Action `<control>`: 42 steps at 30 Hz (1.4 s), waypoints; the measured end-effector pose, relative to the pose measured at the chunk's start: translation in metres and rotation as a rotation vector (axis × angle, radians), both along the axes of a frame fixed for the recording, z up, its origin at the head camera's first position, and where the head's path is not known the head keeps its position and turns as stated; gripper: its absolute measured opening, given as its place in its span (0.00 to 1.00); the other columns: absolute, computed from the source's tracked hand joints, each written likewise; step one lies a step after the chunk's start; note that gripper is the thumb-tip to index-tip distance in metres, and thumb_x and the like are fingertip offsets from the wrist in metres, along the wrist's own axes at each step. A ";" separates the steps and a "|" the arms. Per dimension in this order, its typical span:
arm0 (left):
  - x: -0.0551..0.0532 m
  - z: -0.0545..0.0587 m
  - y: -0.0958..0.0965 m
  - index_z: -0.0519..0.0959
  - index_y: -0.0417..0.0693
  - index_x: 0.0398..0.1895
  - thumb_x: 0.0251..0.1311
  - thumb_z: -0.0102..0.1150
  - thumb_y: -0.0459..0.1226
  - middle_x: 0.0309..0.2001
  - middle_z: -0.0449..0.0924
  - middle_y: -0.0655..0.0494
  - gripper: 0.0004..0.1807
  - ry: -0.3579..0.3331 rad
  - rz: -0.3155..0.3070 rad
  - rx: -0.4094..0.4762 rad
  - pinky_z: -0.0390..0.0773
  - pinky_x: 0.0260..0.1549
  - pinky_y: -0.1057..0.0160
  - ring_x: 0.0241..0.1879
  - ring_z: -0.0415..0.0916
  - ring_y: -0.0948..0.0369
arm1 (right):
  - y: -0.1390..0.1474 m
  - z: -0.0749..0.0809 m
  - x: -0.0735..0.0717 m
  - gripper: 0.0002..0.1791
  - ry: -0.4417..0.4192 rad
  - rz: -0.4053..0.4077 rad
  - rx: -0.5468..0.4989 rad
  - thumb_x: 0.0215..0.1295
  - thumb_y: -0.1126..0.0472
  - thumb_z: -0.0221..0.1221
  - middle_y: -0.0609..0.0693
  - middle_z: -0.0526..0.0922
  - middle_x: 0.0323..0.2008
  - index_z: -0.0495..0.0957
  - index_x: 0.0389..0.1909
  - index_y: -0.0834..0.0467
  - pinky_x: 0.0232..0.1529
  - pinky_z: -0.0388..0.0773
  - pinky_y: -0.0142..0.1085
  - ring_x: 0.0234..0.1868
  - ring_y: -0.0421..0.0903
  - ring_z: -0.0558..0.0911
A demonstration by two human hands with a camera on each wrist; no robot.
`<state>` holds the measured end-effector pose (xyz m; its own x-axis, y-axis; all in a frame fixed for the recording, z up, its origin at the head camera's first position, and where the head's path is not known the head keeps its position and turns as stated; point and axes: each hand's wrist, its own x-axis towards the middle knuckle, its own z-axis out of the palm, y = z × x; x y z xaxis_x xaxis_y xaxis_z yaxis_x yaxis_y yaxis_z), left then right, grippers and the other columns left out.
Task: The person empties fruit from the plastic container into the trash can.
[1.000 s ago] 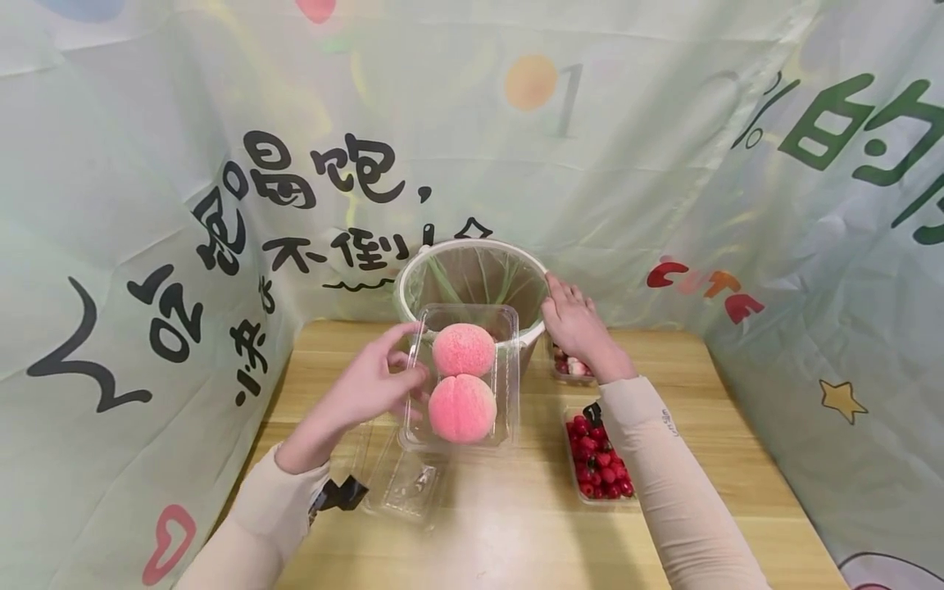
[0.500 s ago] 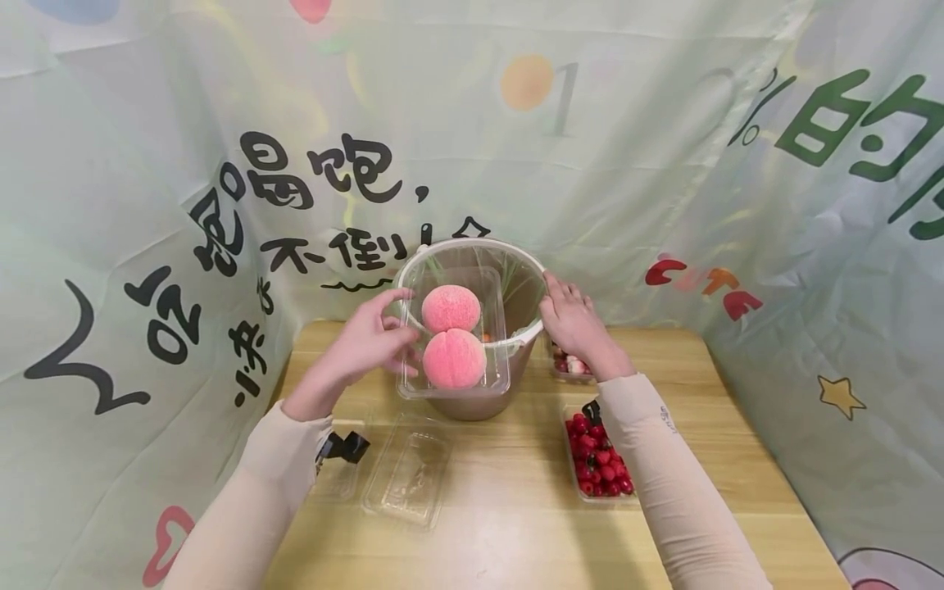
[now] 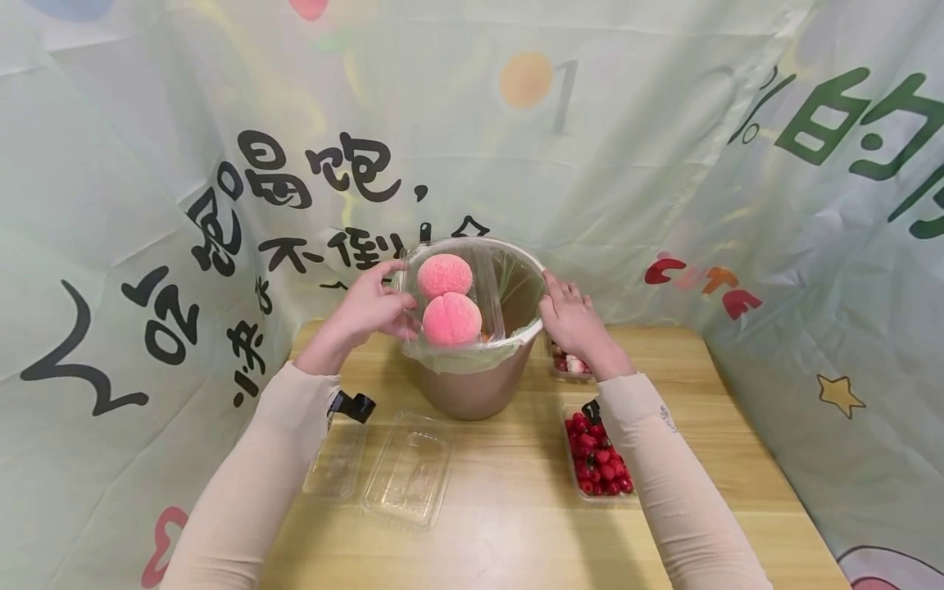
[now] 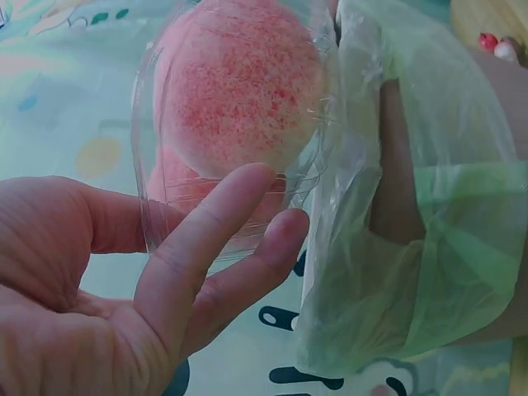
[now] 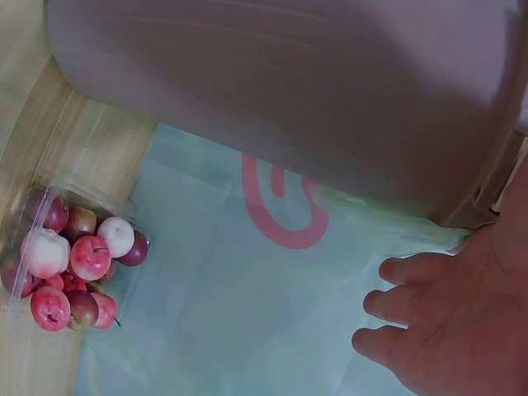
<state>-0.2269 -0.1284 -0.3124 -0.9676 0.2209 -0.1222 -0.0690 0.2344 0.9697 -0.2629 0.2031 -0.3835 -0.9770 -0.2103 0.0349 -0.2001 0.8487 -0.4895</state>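
Pinching clear plastic box [image 3: 490, 315] of two pink peaches [image 3: 451, 319] by one side with left grip [image 3: 372, 305], just right of that grip at mouth of bag-lined bin [image 3: 475, 393], presumably leaving fruit unobstructed; holding bin rim with right grip [image 3: 575, 318], apparently for steadiness.

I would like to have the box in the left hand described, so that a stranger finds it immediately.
Find the brown bin on the wooden table. At its top left, the left hand holds a clear plastic box. Unlike the small red fruit boxed on the right, its contents are two large pink peaches.
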 end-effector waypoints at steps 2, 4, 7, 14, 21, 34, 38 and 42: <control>-0.006 0.002 0.000 0.54 0.43 0.83 0.67 0.53 0.22 0.47 0.81 0.25 0.42 0.003 0.012 0.000 0.91 0.30 0.57 0.25 0.87 0.54 | 0.000 0.001 0.001 0.37 -0.003 0.000 0.003 0.81 0.47 0.24 0.66 0.45 0.85 0.37 0.87 0.54 0.84 0.34 0.64 0.85 0.69 0.42; -0.011 0.003 0.001 0.54 0.43 0.83 0.66 0.52 0.22 0.50 0.79 0.23 0.41 0.012 0.023 0.001 0.91 0.30 0.58 0.25 0.87 0.55 | 0.000 0.001 0.001 0.38 -0.005 -0.002 0.004 0.81 0.46 0.24 0.66 0.45 0.85 0.36 0.87 0.54 0.84 0.33 0.64 0.85 0.68 0.41; -0.017 0.006 0.004 0.54 0.44 0.82 0.66 0.52 0.22 0.45 0.80 0.26 0.41 0.034 0.046 -0.011 0.91 0.29 0.58 0.22 0.85 0.56 | 0.000 0.001 0.002 0.38 -0.001 -0.001 0.004 0.81 0.46 0.24 0.66 0.45 0.85 0.37 0.87 0.54 0.84 0.34 0.64 0.85 0.69 0.42; -0.031 0.006 0.012 0.55 0.48 0.83 0.65 0.50 0.22 0.38 0.79 0.37 0.43 0.114 0.128 -0.033 0.91 0.28 0.57 0.21 0.81 0.57 | 0.000 0.000 0.002 0.38 0.006 -0.002 -0.006 0.81 0.46 0.25 0.67 0.47 0.84 0.39 0.87 0.55 0.84 0.35 0.65 0.85 0.69 0.43; -0.042 -0.004 0.021 0.59 0.48 0.80 0.64 0.49 0.23 0.43 0.77 0.37 0.39 0.196 0.203 -0.050 0.91 0.27 0.56 0.23 0.81 0.53 | 0.002 0.000 0.002 0.38 -0.004 -0.001 -0.010 0.81 0.46 0.24 0.67 0.46 0.84 0.38 0.87 0.54 0.84 0.34 0.65 0.85 0.68 0.42; -0.047 -0.015 0.026 0.62 0.47 0.76 0.64 0.50 0.24 0.44 0.77 0.41 0.35 0.275 0.263 -0.092 0.91 0.31 0.48 0.25 0.80 0.53 | 0.002 -0.001 0.002 0.38 -0.014 -0.004 -0.015 0.81 0.45 0.23 0.65 0.44 0.85 0.35 0.87 0.52 0.84 0.32 0.63 0.85 0.67 0.40; -0.047 -0.015 0.026 0.64 0.48 0.74 0.62 0.50 0.24 0.48 0.79 0.37 0.35 0.314 0.280 -0.110 0.91 0.33 0.42 0.28 0.82 0.49 | 0.001 -0.001 0.002 0.38 -0.009 -0.003 -0.013 0.81 0.45 0.23 0.65 0.44 0.85 0.36 0.87 0.53 0.84 0.32 0.64 0.85 0.68 0.41; -0.049 -0.017 0.027 0.66 0.50 0.73 0.60 0.51 0.23 0.50 0.82 0.36 0.36 0.358 0.308 -0.146 0.90 0.25 0.53 0.28 0.83 0.47 | 0.001 -0.001 0.002 0.38 -0.009 -0.003 -0.014 0.81 0.45 0.23 0.65 0.44 0.85 0.36 0.87 0.53 0.84 0.32 0.64 0.85 0.68 0.41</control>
